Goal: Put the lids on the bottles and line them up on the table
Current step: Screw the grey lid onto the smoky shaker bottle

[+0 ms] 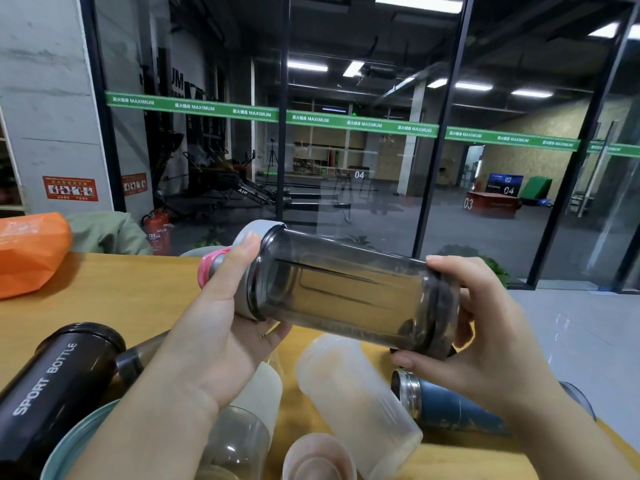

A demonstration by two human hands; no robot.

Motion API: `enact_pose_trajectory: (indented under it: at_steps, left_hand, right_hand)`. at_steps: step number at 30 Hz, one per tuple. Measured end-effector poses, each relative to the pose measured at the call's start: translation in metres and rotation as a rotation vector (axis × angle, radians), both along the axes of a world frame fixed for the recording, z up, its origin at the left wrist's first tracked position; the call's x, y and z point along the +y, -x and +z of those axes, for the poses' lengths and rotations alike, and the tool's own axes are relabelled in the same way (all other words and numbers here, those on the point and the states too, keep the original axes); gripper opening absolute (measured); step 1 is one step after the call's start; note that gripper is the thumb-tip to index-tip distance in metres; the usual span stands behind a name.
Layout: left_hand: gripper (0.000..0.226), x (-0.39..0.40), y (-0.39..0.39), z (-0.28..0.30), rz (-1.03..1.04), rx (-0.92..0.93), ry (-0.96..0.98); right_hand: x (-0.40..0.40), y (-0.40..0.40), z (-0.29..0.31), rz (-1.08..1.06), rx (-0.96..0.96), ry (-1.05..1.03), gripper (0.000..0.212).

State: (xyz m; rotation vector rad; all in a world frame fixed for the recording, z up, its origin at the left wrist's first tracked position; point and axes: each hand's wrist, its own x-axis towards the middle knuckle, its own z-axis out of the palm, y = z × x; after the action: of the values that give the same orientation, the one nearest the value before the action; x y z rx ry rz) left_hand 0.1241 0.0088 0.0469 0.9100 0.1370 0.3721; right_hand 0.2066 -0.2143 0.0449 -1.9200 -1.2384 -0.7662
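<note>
A smoky transparent bottle [346,289] is held on its side above the wooden table [114,292]. My left hand [214,327] grips its grey lid [247,258], which has a pink flap, at the bottle's left end. My right hand [485,327] grips the bottle's base from the right. Below them lie several open bottles: a black "SPORT BOTTLE" [52,386], a frosted white bottle [360,400], a dark blue flask [453,410] and a clear bottle [235,445].
An orange bag [31,251] and a green garment [107,233] sit at the table's far left. A pink-rimmed cup [318,459] lies at the near edge. A glass wall stands behind the table, and the table's right edge drops off to grey floor.
</note>
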Motion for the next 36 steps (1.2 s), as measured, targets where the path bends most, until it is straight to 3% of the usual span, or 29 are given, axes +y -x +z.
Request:
enact_pose_trajectory:
  at_steps: [5,12,16,20,22,26,30,33,36]
  left_hand:
    - [0.060,-0.002,0.001,0.001,-0.018,0.018,0.004]
    - [0.041,-0.003,0.001,0.001,-0.006,0.008,-0.046]
    - [0.035,-0.004,0.003,0.003,0.038,-0.019,-0.041]
    - [0.047,-0.001,0.004,0.003,0.048,-0.033,-0.034]
    - [0.050,0.003,0.003,0.002,0.038,-0.055,-0.041]
    - [0.078,0.007,0.002,-0.001,-0.004,-0.128,-0.071]
    - [0.083,0.008,-0.001,-0.005,-0.048,-0.180,-0.105]
    - [0.089,0.009,0.001,-0.004,-0.105,-0.248,-0.174]
    - [0.091,0.009,0.003,-0.001,-0.036,-0.283,-0.278]
  right_hand:
    - [-0.002,0.001,0.000,-0.063,0.075,0.028,0.075]
    - [0.000,0.001,-0.005,-0.109,0.253,0.077,0.073]
    - [0.004,0.003,-0.004,-0.009,0.557,0.064,0.051]
    - [0.012,0.004,-0.003,0.038,0.890,0.010,0.074]
    - [0.020,0.001,-0.002,-0.003,1.020,-0.050,0.063]
    - [0.023,-0.002,0.003,-0.001,1.223,-0.079,0.042]
    - [0.010,0.003,0.010,0.184,1.433,0.090,0.079]
    - [0.007,-0.004,0.006,0.234,1.572,0.160,0.080]
    - [0.011,-0.006,0.003,0.282,1.579,0.087,0.082]
